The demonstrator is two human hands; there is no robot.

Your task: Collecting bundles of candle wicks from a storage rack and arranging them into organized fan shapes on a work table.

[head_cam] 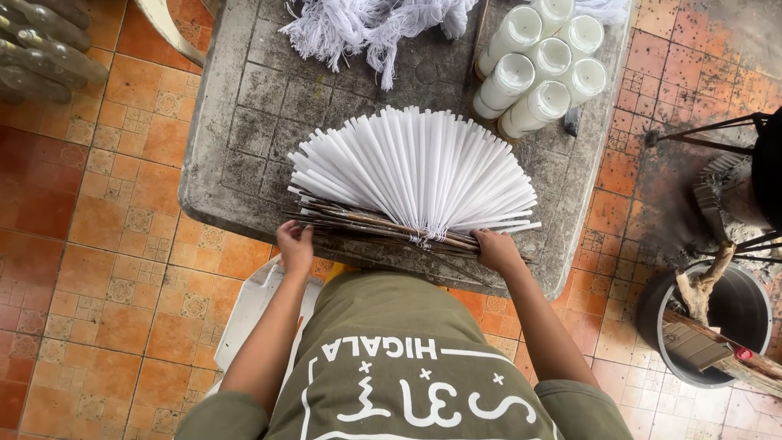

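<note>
A fan of several long white candles [419,167] lies spread on a grey stone table [244,122], their wicks tied to a bundle of thin dark sticks [383,228] along the near edge. My left hand [295,247] grips the left end of the stick bundle. My right hand [497,251] holds the right end of it. Both hands sit at the table's front edge, above my olive shirt.
Several white glass-jar candles [542,69] stand at the table's back right. A heap of white wick string [375,28] lies at the back. Bottles [41,49] lie on the tiled floor at left. A dark pot [717,326] with wood stands at right.
</note>
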